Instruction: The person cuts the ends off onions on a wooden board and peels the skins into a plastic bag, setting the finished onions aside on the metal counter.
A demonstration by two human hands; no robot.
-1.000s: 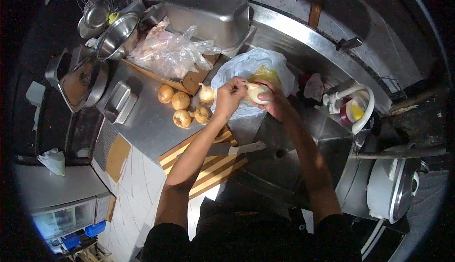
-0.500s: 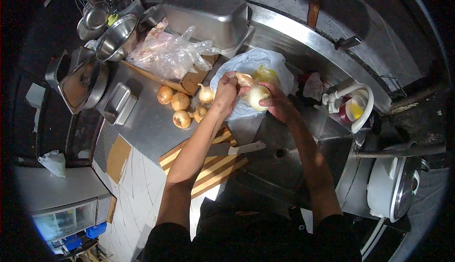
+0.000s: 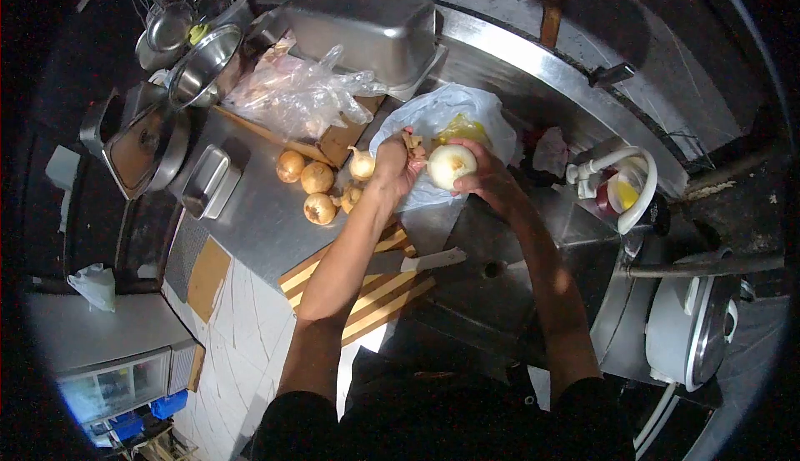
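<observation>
A peeled white onion sits in my right hand, whose fingers wrap round its right side. Close by on the left, my left hand is closed on a piece of brown onion skin. Both hands are over a white plastic bag that lies open on the counter, with something yellow-green in it. Several unpeeled onions lie left of my left hand. Below my hands, a knife rests across a striped wooden cutting board.
Behind the onions stands a cardboard box with a clear plastic bag in it. A large metal pan is at the back. To the right are the sink and a white faucet. Metal bowls stand at the left.
My right hand has turned the onion so its cut end shows. My left hand has drawn slightly down and away from the onion, with the skin gathered in its fingers.
</observation>
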